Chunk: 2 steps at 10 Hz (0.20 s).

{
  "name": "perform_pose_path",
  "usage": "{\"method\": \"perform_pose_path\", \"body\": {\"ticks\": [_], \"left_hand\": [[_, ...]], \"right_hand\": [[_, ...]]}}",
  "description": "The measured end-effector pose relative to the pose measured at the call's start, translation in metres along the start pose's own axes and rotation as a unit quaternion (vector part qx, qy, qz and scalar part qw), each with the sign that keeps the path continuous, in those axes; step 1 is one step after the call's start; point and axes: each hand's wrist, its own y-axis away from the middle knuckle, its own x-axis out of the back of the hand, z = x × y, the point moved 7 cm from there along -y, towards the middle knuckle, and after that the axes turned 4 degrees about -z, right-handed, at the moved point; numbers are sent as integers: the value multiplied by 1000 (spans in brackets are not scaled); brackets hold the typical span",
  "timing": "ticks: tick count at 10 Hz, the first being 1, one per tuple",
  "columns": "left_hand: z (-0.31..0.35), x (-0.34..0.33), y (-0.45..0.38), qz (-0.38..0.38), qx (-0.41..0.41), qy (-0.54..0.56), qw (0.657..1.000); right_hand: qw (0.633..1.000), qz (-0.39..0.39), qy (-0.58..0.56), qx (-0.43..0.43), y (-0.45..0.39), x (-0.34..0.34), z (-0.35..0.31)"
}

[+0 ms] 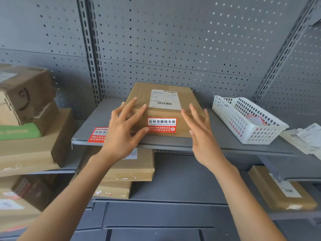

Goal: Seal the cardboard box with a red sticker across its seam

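The cardboard box (165, 110) lay flat on a grey metal shelf (217, 141), set against a perforated back panel (173, 40), with a white shipping label (165, 99) on its top toward the far end. A red sticker (162, 125) with white Chinese print sat on the near end of the box top, reaching its front edge; whether it crossed a seam could not be told. The left hand (124, 129) hovered over the box's near left corner with fingers spread wide and empty, its thumb tip just beside the sticker's left edge. The right hand (201, 129) was likewise spread and empty over the box's near right side, holding nothing. A second red sticker (97, 134) lay on the shelf to the left of the box, partly hidden by the left hand. To the right stood a white plastic basket (246, 119) holding more red-and-white stickers. Other cardboard parcels (29, 108) were stacked at left and on the lower shelves.
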Motion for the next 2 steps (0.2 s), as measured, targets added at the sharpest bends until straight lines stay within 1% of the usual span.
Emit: {"method": "perform_pose_path", "body": {"ticks": [1, 2], "left_hand": [[-3, 4, -1, -2, 7, -25, 1000], [-1, 21, -11, 34, 19, -61, 997]], "right_hand": [[999, -17, -29, -4, 3, 13, 5], [998, 33, -45, -13, 10, 47, -3]]}}
